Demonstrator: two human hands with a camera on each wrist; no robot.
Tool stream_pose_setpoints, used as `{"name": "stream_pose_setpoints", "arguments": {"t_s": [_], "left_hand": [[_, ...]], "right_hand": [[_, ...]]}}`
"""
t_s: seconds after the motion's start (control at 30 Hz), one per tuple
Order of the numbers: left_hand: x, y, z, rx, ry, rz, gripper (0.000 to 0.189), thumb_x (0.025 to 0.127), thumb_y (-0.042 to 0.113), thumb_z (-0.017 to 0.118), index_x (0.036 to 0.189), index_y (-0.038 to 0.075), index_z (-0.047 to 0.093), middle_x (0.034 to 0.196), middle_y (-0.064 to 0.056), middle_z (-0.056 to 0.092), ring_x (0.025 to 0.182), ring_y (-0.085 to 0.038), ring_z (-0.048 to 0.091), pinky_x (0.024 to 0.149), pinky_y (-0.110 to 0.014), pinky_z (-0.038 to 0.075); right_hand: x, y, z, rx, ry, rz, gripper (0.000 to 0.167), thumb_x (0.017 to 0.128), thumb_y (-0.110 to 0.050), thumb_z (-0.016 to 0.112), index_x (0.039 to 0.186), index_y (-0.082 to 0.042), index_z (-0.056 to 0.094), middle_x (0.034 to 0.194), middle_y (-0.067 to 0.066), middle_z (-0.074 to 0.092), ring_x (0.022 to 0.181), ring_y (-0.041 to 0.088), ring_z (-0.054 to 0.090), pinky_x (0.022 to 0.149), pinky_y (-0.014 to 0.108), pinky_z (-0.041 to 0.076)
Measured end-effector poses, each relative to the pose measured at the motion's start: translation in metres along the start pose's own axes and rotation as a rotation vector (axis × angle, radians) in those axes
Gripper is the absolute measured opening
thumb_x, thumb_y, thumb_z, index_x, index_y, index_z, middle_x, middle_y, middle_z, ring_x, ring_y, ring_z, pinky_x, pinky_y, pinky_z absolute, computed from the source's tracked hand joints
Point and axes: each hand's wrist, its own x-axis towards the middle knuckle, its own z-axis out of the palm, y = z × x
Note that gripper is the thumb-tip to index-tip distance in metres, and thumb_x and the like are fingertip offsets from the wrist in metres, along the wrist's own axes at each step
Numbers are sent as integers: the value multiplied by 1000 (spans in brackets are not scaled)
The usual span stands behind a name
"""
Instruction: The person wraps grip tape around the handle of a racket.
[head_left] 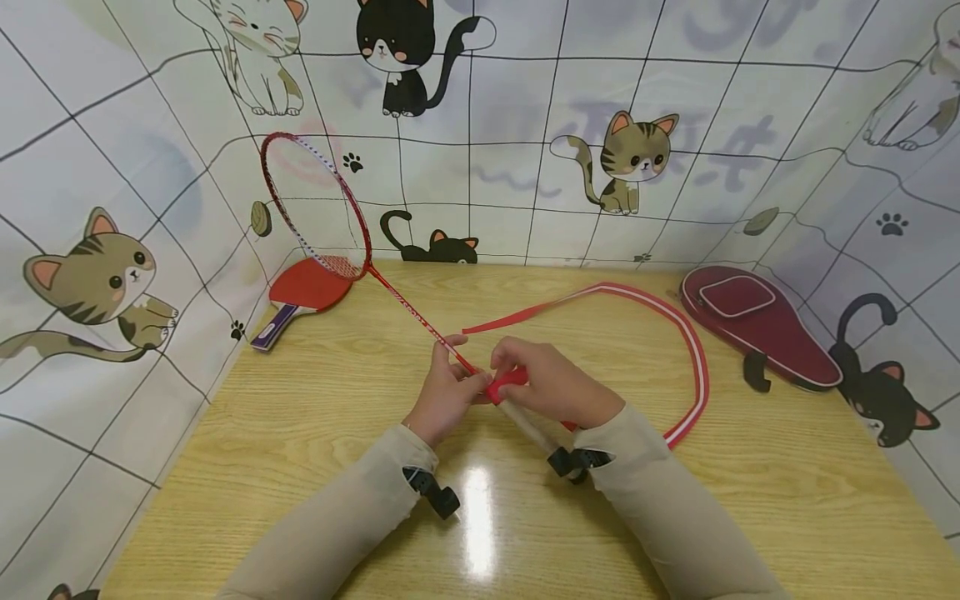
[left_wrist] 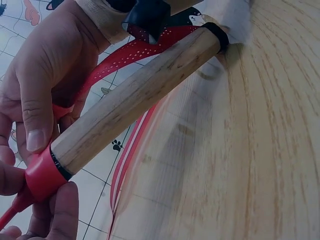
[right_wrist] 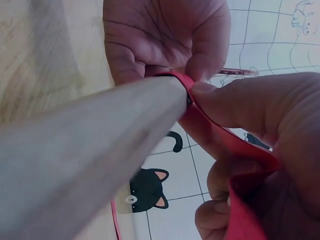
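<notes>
A red badminton racket (head_left: 411,310) slants across the table, its head up at the far left and its bare wooden handle (left_wrist: 135,100) toward me. My left hand (head_left: 444,396) holds it where the shaft meets the handle, fingers beneath and thumb on top. Red grip tape (right_wrist: 210,132) wraps the handle's upper end. Just right of that wrap, my right hand (head_left: 558,383) pinches the tape between thumb and fingers; in the right wrist view the thumb presses close to the wrapped edge. The tape's long tail (head_left: 701,358) curves over the table to the right.
A red table tennis bat (head_left: 311,287) lies at the back left, under the racket head. At the back right rests a dark red bat case (head_left: 757,325) with a small black piece (head_left: 756,372) beside it. Cat-printed cloth walls (head_left: 510,183) border the table (head_left: 300,450).
</notes>
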Motion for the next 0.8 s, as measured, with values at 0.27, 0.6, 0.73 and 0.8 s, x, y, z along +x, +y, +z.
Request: {"name": "stream_pose_setpoints", "arguments": {"t_s": [0.27, 0.6, 0.73, 0.8], "left_hand": [[3, -4, -1, -3, -4, 17, 70, 100, 2, 66, 153, 18, 24, 103, -15, 62, 87, -21, 73, 85, -37, 63], [3, -4, -1, -44, -29, 17, 72, 101, 1, 65, 156, 19, 21, 105, -13, 61, 93, -22, 72, 89, -37, 61], [3, -3, -1, -66, -36, 25, 71, 101, 0, 64, 154, 22, 22, 106, -12, 62, 95, -22, 71, 91, -38, 61], [2, -3, -1, -78, -40, 26, 70, 101, -1, 63, 153, 24, 23, 107, -12, 62, 96, -23, 70, 92, -38, 61]], "right_hand": [[-1, 1, -3, 25, -12, 12, 26, 97, -6, 74, 116, -16, 60, 99, -1, 74, 90, 13, 68, 85, 37, 57], [1, 5, 1, 70, 38, -18, 27, 97, -6, 73, 120, -15, 59, 97, -2, 74, 88, 13, 68, 81, 37, 56], [1, 7, 0, 99, 37, -10, 27, 98, -7, 73, 120, -13, 59, 97, -2, 73, 89, 13, 67, 84, 38, 55], [2, 7, 0, 107, 29, -3, 27, 98, -6, 73, 121, -12, 59, 98, -2, 73, 89, 14, 68, 85, 39, 55]]}}
